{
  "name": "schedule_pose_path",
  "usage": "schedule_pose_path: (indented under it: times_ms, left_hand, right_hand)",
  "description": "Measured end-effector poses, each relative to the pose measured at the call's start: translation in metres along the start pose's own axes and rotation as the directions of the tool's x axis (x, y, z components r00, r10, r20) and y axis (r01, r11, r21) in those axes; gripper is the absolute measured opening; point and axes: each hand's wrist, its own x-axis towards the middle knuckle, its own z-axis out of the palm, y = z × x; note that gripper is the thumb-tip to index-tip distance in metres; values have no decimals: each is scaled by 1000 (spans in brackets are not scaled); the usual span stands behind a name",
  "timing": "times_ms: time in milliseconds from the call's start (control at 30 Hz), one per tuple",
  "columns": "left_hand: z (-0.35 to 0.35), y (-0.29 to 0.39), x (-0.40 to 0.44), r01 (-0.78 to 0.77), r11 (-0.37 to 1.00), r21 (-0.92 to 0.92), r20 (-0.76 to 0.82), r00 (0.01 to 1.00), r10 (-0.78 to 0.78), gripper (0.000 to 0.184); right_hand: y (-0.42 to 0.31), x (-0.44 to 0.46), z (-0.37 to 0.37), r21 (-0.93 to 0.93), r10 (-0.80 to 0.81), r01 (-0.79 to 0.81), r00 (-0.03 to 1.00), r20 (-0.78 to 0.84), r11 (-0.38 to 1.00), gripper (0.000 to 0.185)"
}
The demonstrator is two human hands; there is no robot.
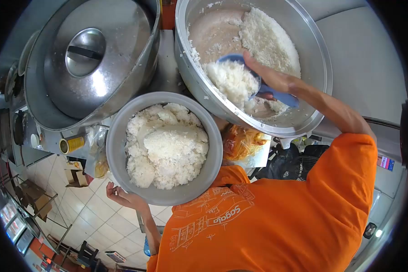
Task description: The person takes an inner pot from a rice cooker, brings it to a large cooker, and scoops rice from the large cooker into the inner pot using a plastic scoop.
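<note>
My right hand [276, 79] is closed on a blue scoop [283, 97] inside a large metal pot [325, 63]. A heap of white rice [233, 81] fills the scoop near the pot's left wall. More cooked rice [272, 38] is banked against the pot's far right side. In front of my body is a round grey tub [213, 145], with a mound of rice [172, 145] in it. My left hand [124, 198] is at the tub's lower left edge, fingers apart and partly curled. Whether it bears the tub's weight I cannot tell.
At the upper left stands another big metal pot [145, 75] with a metal lid [118, 50] lying tilted inside it. A yellow tin [71, 144] and a plastic bag [97, 145] sit left of the tub. Orange-coloured food in plastic [242, 143] lies under the right pot's edge.
</note>
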Motion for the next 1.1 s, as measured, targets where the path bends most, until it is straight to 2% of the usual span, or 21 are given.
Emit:
schedule_pose_path:
  times_ms: [33, 67, 167, 233, 267, 300, 333, 367, 400, 533, 567, 633, 700, 767, 867, 933, 967, 1000, 1033, 1067, 1100]
  left_hand:
    - [-1, -4, 0, -13, 1000, -10, -4, 1000, 13, 30]
    - [-3, -9, 1, -9, 1000, -28, 13, 1000, 9, 30]
    - [-2, -16, 2, -22, 996, -84, 33, 999, 25, 30]
    - [-2, -13, 2, -37, 992, -117, 49, 998, 43, 29]
    - [-2, -9, 0, -35, 993, -113, 48, 998, 40, 30]
    - [-2, -6, -1, -33, 993, -111, 50, 998, 39, 30]
    - [-2, -11, 0, -45, 992, -121, 63, 997, 53, 30]
    - [-1, -20, 1, -50, 987, -154, 45, 997, 58, 30]
    - [-2, -26, 3, -47, 984, -174, 21, 998, 52, 31]
    - [-2, -15, 2, -90, 992, -93, 33, 995, 94, 32]
    - [-2, -7, 0, -78, 991, -105, 46, 995, 84, 31]
    - [1, 1, -3, -65, 990, -122, 65, 995, 73, 30]
    - [-1, 2, -3, -36, 992, -120, 83, 995, 47, 29]
    - [-1, 1, -2, -46, 991, -124, 98, 994, 58, 30]
    - [1, -9, 2, -88, 993, -79, 87, 992, 95, 34]
    - [2, -11, 4, -115, 993, -15, 44, 992, 116, 38]
    - [3, -10, 3, -145, 989, 9, 39, 989, 145, 39]
    - [3, -10, 3, -175, 984, 35, 42, 984, 174, 41]
    - [2, -12, 4, -180, 983, 47, 49, 983, 178, 41]
    - [2, -14, 5, -199, 980, 22, 70, 978, 198, 41]
    - [1, -16, 7, -216, 976, -6, 88, 972, 216, 42]
  right_hand:
    - [-10, -11, 6, 9, -25, 26, 987, -160, 1000, 84]
    - [-18, -20, 8, 8, -37, 39, 984, -172, 999, 84]
    - [-52, -55, 20, 110, -265, 307, 919, -291, 945, 81]
    - [-67, -64, 53, -12, -394, 440, 792, -466, 898, 73]
    - [-68, -46, 72, -19, -696, 773, 560, -449, 634, 62]
    - [-79, -59, 80, -288, -791, 742, 521, -320, 605, 65]
    - [-83, -62, 108, -487, -792, 625, 472, -386, 610, 57]
    - [-82, -52, 149, -704, -844, 514, 484, -234, 490, 64]
    - [-75, -35, 168, -659, -831, 576, 538, -141, 484, 72]
    - [-73, -43, 177, -535, -838, 672, 527, -142, 513, 75]
    - [-78, -59, 167, -531, -835, 671, 530, -146, 518, 75]
    - [-88, -90, 133, -575, -743, 521, 619, -254, 630, 68]
    - [-82, -91, 95, -716, -773, 365, 504, -385, 595, 63]
    - [-66, -61, 51, -702, -765, 317, 370, -528, 638, 63]
    - [-48, -28, 4, -652, -711, 297, 402, -577, 697, 62]
    - [-45, -16, -7, -747, -755, 254, 464, -463, 614, 63]
    - [-43, -12, -5, -759, -755, 234, 467, -460, 608, 63]
    - [-45, -8, -5, -753, -754, 244, 469, -461, 611, 63]
    - [-48, -4, -3, -785, -790, 247, 429, -438, 568, 57]
    - [-49, -1, -2, -815, -823, 244, 388, -416, 526, 52]
    - [-47, 5, -2, -808, -818, 247, 390, -423, 535, 52]
